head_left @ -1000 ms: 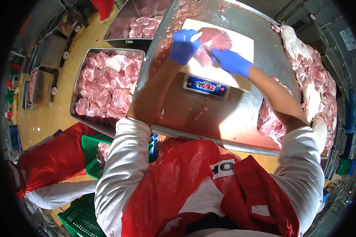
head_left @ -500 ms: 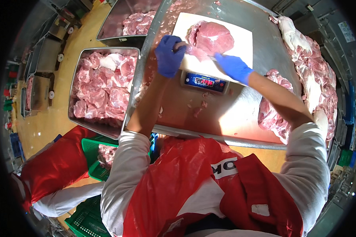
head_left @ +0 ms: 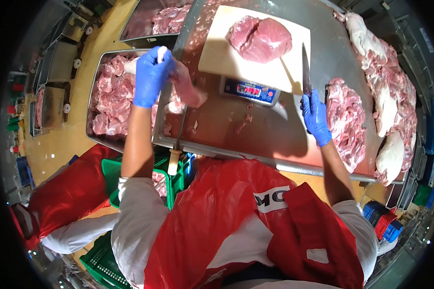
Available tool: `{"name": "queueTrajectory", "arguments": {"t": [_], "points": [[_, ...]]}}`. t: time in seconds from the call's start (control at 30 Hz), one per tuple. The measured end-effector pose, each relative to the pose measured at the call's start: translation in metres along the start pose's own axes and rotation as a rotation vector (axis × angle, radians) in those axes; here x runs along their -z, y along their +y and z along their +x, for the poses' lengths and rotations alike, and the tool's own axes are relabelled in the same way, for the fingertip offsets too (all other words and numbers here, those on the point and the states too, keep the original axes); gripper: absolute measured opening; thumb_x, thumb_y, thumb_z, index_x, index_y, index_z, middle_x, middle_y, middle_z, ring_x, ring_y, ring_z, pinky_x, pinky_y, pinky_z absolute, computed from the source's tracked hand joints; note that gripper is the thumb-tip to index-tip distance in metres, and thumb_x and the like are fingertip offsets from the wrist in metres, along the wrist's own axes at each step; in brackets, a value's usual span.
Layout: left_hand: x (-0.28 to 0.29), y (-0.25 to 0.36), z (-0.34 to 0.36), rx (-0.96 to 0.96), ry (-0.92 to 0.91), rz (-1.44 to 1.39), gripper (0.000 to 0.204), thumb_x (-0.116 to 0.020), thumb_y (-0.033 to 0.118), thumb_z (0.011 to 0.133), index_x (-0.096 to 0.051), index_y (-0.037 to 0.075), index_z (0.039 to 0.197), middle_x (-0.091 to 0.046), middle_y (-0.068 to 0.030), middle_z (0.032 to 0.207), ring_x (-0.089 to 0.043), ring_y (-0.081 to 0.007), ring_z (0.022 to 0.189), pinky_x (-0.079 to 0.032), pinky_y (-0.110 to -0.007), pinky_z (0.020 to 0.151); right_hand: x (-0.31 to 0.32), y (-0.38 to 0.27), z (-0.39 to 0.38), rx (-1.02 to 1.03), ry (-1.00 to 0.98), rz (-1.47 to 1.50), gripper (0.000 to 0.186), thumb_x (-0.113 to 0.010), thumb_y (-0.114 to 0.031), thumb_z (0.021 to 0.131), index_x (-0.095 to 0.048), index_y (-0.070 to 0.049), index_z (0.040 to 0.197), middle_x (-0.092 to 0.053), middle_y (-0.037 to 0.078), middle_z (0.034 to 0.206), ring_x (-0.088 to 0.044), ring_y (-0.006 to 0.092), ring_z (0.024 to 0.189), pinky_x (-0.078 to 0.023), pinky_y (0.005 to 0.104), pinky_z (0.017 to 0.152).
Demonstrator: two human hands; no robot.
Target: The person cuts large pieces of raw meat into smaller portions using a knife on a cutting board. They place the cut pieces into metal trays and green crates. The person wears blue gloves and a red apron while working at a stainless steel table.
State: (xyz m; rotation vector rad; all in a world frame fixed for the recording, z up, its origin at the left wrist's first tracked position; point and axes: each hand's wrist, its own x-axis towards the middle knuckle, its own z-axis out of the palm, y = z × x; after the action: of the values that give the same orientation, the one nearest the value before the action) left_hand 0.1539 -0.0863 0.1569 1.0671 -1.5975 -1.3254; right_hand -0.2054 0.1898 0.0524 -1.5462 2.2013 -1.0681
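Gloved in blue, my left hand (head_left: 151, 79) grips a strip of pale pink meat (head_left: 187, 89), held over the left edge of the steel table (head_left: 284, 149). My right hand (head_left: 315, 120) is closed on the handle of a knife (head_left: 305, 65), its blade pointing forward beside the white cutting board (head_left: 217, 45). A rounded red cut of meat (head_left: 270, 38), split by a groove, rests on the board, above a blue digital scale (head_left: 248, 95). A long rod with a cream handle (head_left: 174, 161) lies across the near left table edge.
Steel bins of meat (head_left: 112, 91) (head_left: 171, 19) stand left. Meat pieces (head_left: 345, 125) and pale fatty pieces (head_left: 386, 96) pile at the table's right. Green crates (head_left: 112, 178) are below left, beside a co-worker in a red apron (head_left: 67, 192). Blue and red crates (head_left: 386, 221) sit lower right.
My left hand has moved left off the board, carrying the strip away from the larger cut. My right hand has drawn right and toward me, the knife now off the meat.
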Motion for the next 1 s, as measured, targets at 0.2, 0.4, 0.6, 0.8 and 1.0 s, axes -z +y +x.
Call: {"name": "queueTrajectory", "arguments": {"t": [0.2,0.4,0.6,0.8,1.0], "points": [[0.064,0.037,0.155,0.085,-0.136,-0.093,0.015,-0.058,0.019,0.098,-0.063,0.006,0.092,-0.062,-0.0021,0.085,-0.059,-0.0152,0.08,-0.052,-0.031,0.076,-0.01,0.019,-0.058,-0.375,0.002,0.234,0.023,-0.051,-0.023,0.105,-0.056,-0.002,0.111,-0.056,0.0,0.073,-0.05,0.0054,0.06,-0.042,0.0231,0.049],[0.065,0.062,0.24,-0.233,0.394,0.339,0.029,-0.066,0.033,0.093,-0.064,0.006,0.103,-0.061,-0.0026,0.081,-0.055,-0.011,0.072,-0.047,-0.031,0.057,0.023,0.023,-0.075,-0.436,0.199,0.324,0.023,-0.051,-0.025,0.105,-0.056,-0.003,0.099,-0.056,0.001,0.068,-0.049,0.0068,0.054,-0.04,0.0256,0.047],[-0.039,0.012,0.2,-0.092,-0.185,0.417,0.03,-0.066,0.039,0.093,-0.066,0.013,0.109,-0.063,0.0025,0.094,-0.056,-0.0107,0.085,-0.049,-0.031,0.071,0.016,0.023,-0.065,-0.583,0.242,0.657,0.02,-0.05,-0.026,0.105,-0.051,-0.006,0.099,-0.056,0.003,0.075,-0.056,0.01,0.061,-0.048,0.0245,0.053],[-0.124,-0.049,0.182,0.238,-0.523,0.161,0.057,-0.061,0.052,0.094,-0.054,0.017,0.138,-0.059,0.0003,0.131,-0.052,-0.018,0.116,-0.046,-0.042,0.095,-0.017,-0.016,0.034,-0.525,0.164,1.286,0.019,-0.052,-0.021,0.104,-0.053,-0.007,0.116,-0.06,0.006,0.092,-0.063,0.0171,0.086,-0.06,0.0442,0.079],[-0.209,-0.149,0.204,0.193,-0.995,-0.634,0.039,-0.055,0.014,0.099,-0.052,0.004,0.137,-0.061,-0.01,0.127,-0.063,-0.0203,0.109,-0.053,-0.035,0.094,-0.064,0.019,0.138,-0.405,-0.118,1.46,0.039,-0.059,-0.026,0.099,-0.053,-0.007,0.133,-0.06,0.007,0.114,-0.057,0.0202,0.11,-0.051,0.0474,0.096]]}}
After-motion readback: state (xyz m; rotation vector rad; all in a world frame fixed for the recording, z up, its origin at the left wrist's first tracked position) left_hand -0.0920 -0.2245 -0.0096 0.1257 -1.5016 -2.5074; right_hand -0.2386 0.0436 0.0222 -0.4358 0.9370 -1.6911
